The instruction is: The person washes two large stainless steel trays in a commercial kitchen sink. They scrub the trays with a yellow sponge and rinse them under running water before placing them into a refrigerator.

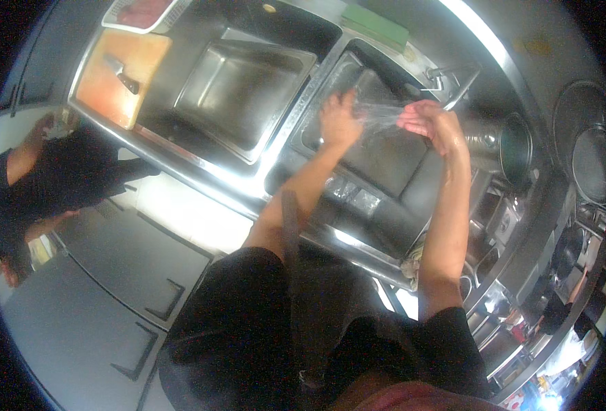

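My left hand (340,120) has its fingers spread over a metal pan (390,159) in the right-hand sink basin; I cannot tell whether it touches the pan. My right hand (431,123) is wet and stretched out just below the spout of a metal faucet (454,95). Whitish see-through streaks (380,114), which look like running water, span the gap between my two hands. Neither hand visibly grips anything. In the left-hand basin sits a deep rectangular steel pan (244,97), tilted, its inside showing.
A cutting board (149,67) with a knife (122,74) lies at left, near a white basket (146,25) of red meat. A green block (375,28) sits behind the basins. A steel pot (513,149) stands at right. Another person (61,169) stands at far left.
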Tool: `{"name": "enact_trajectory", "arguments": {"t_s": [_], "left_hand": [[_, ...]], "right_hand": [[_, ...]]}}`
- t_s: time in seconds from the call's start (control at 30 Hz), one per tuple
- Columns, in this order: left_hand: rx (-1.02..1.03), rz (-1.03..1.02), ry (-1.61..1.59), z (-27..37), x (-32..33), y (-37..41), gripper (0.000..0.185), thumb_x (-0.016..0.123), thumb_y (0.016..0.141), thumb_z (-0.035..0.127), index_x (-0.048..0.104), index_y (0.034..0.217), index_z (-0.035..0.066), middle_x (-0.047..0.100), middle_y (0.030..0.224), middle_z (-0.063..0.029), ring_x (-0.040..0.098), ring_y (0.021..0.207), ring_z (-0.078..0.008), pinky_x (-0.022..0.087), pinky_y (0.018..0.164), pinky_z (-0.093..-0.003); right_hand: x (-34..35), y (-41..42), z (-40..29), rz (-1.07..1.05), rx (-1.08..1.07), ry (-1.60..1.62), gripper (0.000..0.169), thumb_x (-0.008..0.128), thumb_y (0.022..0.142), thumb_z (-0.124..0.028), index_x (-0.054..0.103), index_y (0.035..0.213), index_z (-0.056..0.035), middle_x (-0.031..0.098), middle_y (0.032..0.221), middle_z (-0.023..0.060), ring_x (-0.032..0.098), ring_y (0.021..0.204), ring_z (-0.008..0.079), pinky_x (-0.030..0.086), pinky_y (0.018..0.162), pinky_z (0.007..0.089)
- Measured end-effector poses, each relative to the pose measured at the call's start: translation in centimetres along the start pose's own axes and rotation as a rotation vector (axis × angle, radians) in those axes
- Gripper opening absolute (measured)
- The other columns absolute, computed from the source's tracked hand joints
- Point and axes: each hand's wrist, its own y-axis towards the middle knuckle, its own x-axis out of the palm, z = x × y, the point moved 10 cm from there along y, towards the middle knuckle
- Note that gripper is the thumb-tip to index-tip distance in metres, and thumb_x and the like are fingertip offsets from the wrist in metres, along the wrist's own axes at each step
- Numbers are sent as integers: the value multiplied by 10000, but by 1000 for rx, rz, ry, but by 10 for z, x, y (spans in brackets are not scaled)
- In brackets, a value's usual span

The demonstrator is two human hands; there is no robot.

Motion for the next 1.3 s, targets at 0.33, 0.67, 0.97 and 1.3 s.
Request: {"name": "enact_trajectory", "arguments": {"t_s": [0.33,0.67,0.97,1.3], "left_hand": [[-1187,485,-1119,-209,68,-161,417,581,944,335,577,1216,18,608,1187,-162,578,1123,-334,432,1012,-478],[-590,-381,-829,-116,30,-79,755,580,965,551,481,1436,-31,521,1439,-217,502,1321,-352,383,1106,-448],[-423,-313,50,44,17,68,574,526,974,519,642,1278,46,632,1294,-243,599,1212,-411,457,1032,-488],[-248,-227,1,47,-7,6,469,478,1013,430,692,1139,32,692,1123,-251,640,1068,-446,501,917,-493]], "right_hand": [[-76,-21,15,32,-21,-58,239,549,953,-101,633,1111,59,719,999,185,737,875,277,625,766,366],[-194,-87,-68,71,-391,-360,532,624,825,51,572,1343,-56,648,1242,108,617,1150,204,518,958,333],[-91,-26,-30,92,-139,42,374,631,959,-182,595,1142,141,684,1055,247,727,893,305,601,832,355],[-178,-34,-28,408,-339,344,255,624,888,-64,670,993,165,709,945,233,728,839,316,622,745,364]]}}
